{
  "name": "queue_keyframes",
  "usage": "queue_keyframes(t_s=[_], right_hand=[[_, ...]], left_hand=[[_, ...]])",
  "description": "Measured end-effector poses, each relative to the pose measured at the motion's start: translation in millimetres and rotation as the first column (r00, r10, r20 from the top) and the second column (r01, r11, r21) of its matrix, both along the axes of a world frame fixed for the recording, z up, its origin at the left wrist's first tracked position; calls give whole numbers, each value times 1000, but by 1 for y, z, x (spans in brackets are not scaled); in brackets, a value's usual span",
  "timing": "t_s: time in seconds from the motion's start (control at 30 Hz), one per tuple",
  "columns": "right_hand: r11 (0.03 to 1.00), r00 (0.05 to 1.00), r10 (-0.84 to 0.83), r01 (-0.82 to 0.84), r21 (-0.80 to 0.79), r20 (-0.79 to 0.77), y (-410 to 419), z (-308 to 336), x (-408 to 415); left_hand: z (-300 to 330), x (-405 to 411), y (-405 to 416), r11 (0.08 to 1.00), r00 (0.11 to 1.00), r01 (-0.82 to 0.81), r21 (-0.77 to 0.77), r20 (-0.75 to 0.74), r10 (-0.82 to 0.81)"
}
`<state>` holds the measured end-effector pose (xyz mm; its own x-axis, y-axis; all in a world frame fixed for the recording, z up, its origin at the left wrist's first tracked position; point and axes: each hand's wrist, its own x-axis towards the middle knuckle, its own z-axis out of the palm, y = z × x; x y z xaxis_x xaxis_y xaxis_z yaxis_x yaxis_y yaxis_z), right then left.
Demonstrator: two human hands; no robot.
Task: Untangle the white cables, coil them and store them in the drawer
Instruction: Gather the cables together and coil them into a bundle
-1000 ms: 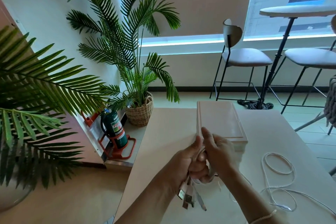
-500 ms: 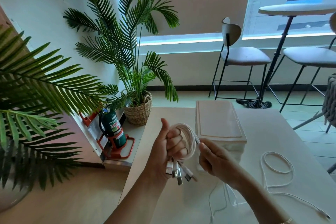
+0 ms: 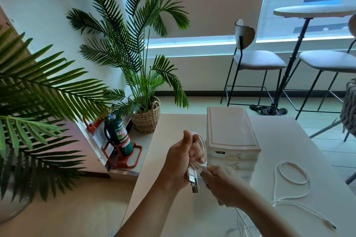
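Note:
My left hand (image 3: 182, 161) grips a coil of white cable (image 3: 202, 146) above the table, thumb up, with USB plugs (image 3: 193, 180) hanging below the fist. My right hand (image 3: 218, 184) pinches the cable just under the coil, close against the left hand. More white strands trail down from it toward the table's near edge. A second white cable (image 3: 292, 175) lies loosely looped on the table to the right. The small pale drawer unit (image 3: 231, 131) stands right behind my hands, its drawers closed.
The light table (image 3: 173, 208) has its left edge beside my left arm. On the floor to the left stand a fire extinguisher (image 3: 118, 136), a palm in a wicker basket (image 3: 146, 115) and a nearer palm's fronds. Bar stools and a high table are far right.
My right hand moved down and in from beside the coil to just under the left fist. The plugs now hang straighter. The view shifted slightly.

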<state>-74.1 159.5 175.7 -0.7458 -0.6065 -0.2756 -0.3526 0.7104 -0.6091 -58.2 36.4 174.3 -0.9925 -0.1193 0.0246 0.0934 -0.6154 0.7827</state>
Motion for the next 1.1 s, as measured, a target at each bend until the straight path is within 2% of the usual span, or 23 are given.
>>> queue_keyframes(t_s=[0.17, 0.27, 0.4, 0.57, 0.63, 0.73, 0.83, 0.93, 1.1], right_hand=[[992, 956, -109, 122, -30, 271, -5, 3, 3], [991, 949, -107, 128, -51, 297, -6, 1, 5], [977, 944, -113, 161, -136, 310, -8, -3, 11], [984, 941, -79, 127, -126, 328, 0, 1, 9], [992, 959, -65, 92, -86, 276, 2, 4, 7], [1000, 982, 15, -11, -26, 188, 3, 9, 5], [993, 995, 89, -91, 72, 34, 9, 12, -1], [989, 996, 76, -70, 126, -40, 21, 15, -16], [983, 995, 99, -102, 152, 33, 48, 17, -40]], left_hand=[[-3, 0, 9, 971, 999, -47, -233, 15, 52], [-10, -3, 10, 909, 996, -87, -407, -1, 94], [-14, -3, 4, 694, 990, -90, -714, 14, 142], [-14, -1, -3, 418, 983, -110, -902, -37, 179], [-14, 2, -1, 319, 984, -135, -938, -88, 157], [-10, 8, 7, 236, 993, -101, -966, -81, 90], [-15, 9, 8, 58, 980, -181, -982, -175, 95], [-23, 10, 5, -56, 996, -70, -996, -72, 42], [-45, 6, -2, -204, 994, 71, -976, 85, -61]])
